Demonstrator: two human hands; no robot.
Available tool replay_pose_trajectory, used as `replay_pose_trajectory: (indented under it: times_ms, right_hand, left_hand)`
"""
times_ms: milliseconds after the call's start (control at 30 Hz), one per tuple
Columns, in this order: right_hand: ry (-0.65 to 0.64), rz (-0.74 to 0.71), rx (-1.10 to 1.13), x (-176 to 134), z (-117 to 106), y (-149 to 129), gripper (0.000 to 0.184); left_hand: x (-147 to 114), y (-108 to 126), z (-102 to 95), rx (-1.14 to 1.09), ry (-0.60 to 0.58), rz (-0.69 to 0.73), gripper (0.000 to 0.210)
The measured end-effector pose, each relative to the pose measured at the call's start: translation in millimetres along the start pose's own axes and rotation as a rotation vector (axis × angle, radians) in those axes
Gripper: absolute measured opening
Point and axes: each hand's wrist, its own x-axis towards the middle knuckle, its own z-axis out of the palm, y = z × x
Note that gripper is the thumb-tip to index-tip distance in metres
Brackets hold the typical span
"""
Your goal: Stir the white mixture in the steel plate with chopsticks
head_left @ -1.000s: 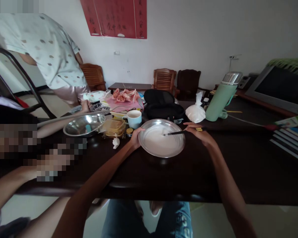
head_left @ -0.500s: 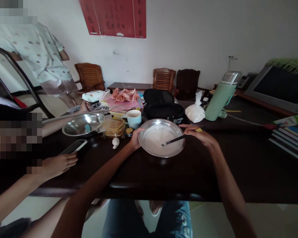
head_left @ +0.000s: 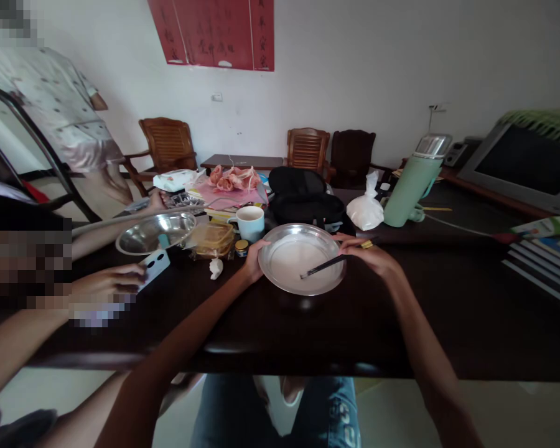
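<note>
A round metal basin [head_left: 266,274] with whitish liquid or batter [head_left: 294,252] in it stands on the dark table in front of me. My left hand [head_left: 254,264] is closed on the basin's left rim. In my right hand [head_left: 368,254], at the basin's right side, are black chopsticks [head_left: 324,266] with gold bands. Their tips lie slanted in the white mixture. Behind the basin are a light blue mug [head_left: 251,224] and a small jar with a yellow lid [head_left: 241,247].
At left, a co-worker's hand [head_left: 116,283] holds a phone [head_left: 155,269] near a second metal bowl [head_left: 135,239]. A black case [head_left: 303,199], a tied bag of white powder [head_left: 364,211] and a green thermos [head_left: 408,193] stand behind. Books [head_left: 541,261] are stacked at right.
The co-worker's phone has been lifted and turned so its back shows. A person in the background has moved left. My hands and the chopsticks have hardly moved.
</note>
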Motion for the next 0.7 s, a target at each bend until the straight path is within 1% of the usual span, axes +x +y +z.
replay_pose_trajectory:
  times_ms: [67, 133, 167, 233, 267, 333, 400, 467, 533, 567, 633, 700]
  right_hand:
    - [-0.004, -0.012, -0.039, 4.2, 13.9, 0.3, 0.025]
    - [0.070, -0.033, -0.078, 7.2, 17.2, 2.2, 0.025]
    - [0.118, -0.034, -0.088, 7.3, 13.3, 3.2, 0.024]
    - [0.192, -0.022, -0.093, 4.0, -1.7, 4.2, 0.024]
    - [0.199, -0.018, -0.091, 1.3, -9.5, 3.8, 0.025]
    - [0.135, -0.022, -0.075, -3.7, -17.3, 1.2, 0.027]
    - [0.044, -0.028, -0.035, -5.3, -10.1, -2.1, 0.028]
    - [0.003, -0.022, -0.028, -2.7, 6.1, -3.8, 0.031]
    - [0.058, -0.028, -0.068, 2.0, 17.4, -3.3, 0.033]
    - [0.103, -0.034, -0.093, 3.8, 17.7, -2.5, 0.033]
    - [0.175, -0.039, -0.126, 4.1, 7.0, -0.8, 0.034]
    - [0.193, -0.027, -0.129, 0.3, -9.9, -0.9, 0.034]
  left_hand:
    - [0.4, -0.3, -0.3, -0.016, -0.014, 0.005, 0.023]
    - [0.0, -0.1, -0.5, -0.029, -0.033, 0.003, 0.019]
    - [-0.4, 0.1, -0.5, -0.031, -0.039, 0.001, 0.017]
    - [-1.1, 0.4, -0.6, -0.032, -0.038, -0.008, 0.016]
    - [-1.4, 0.5, -0.6, -0.034, -0.038, -0.012, 0.017]
    - [-1.6, 0.3, -0.9, -0.041, -0.041, -0.017, 0.022]
    - [-1.4, -0.1, -1.2, -0.045, -0.034, -0.016, 0.026]
    - [-0.9, -0.5, -1.6, -0.045, -0.030, -0.011, 0.025]
    - [-0.3, -0.7, -1.9, -0.045, -0.037, -0.003, 0.025]
    - [0.0, -0.8, -2.0, -0.046, -0.046, 0.000, 0.026]
    - [0.3, -0.9, -2.1, -0.051, -0.056, 0.000, 0.027]
    - [0.6, -1.0, -2.1, -0.053, -0.060, -0.005, 0.026]
